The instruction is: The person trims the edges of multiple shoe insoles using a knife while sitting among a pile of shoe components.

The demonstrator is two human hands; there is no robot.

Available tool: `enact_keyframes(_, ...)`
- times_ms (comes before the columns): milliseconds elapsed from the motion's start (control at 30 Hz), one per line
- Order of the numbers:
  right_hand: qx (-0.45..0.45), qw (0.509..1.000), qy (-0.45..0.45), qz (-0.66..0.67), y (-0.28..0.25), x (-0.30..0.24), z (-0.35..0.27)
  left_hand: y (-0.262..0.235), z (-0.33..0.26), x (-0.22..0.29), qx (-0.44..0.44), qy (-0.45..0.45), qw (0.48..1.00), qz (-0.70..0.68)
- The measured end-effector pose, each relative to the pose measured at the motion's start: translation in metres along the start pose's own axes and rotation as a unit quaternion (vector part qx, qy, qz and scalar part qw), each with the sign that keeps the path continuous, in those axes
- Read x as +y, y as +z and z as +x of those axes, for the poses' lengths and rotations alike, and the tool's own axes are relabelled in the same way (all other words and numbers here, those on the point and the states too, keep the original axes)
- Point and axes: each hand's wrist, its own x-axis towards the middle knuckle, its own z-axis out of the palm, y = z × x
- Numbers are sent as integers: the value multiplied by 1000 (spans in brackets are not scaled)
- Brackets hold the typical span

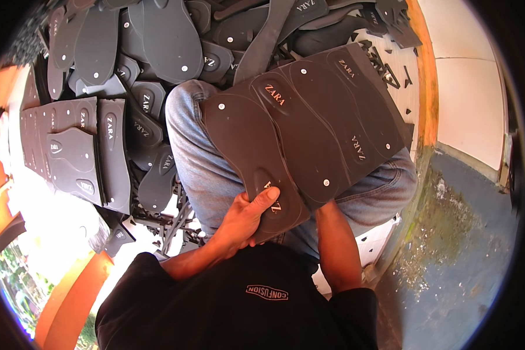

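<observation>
Black shirt (216, 306) filled six o'clock. Centrally, a sheet (309, 137) lay across jeans (195, 157); the left hand (242, 220) pinched its seven-o'clock end between fingers and thumb. The right hand (328, 214) was partly beneath, fingers hidden, grip impossible to tell. Soles (169, 44) lay at eleven.

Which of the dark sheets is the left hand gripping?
The sheet resting across the knees, its near corner in the left hand; the other sheets lie off to the left, untouched.
</observation>
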Motion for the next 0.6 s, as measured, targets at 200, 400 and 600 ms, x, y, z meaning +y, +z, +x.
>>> enact_keyframes(200,-27,995,-13,-99,2,-16,13,-17,-1,-8,-45,4,999,-30)
enact_keyframes(400,-55,961,-75,-261,45,-41,37,-62,0,-40,-72,31,994,-73)
enact_keyframes(600,-141,938,-12,-317,68,-61,76,-141,-24,-44,-161,69,982,66)
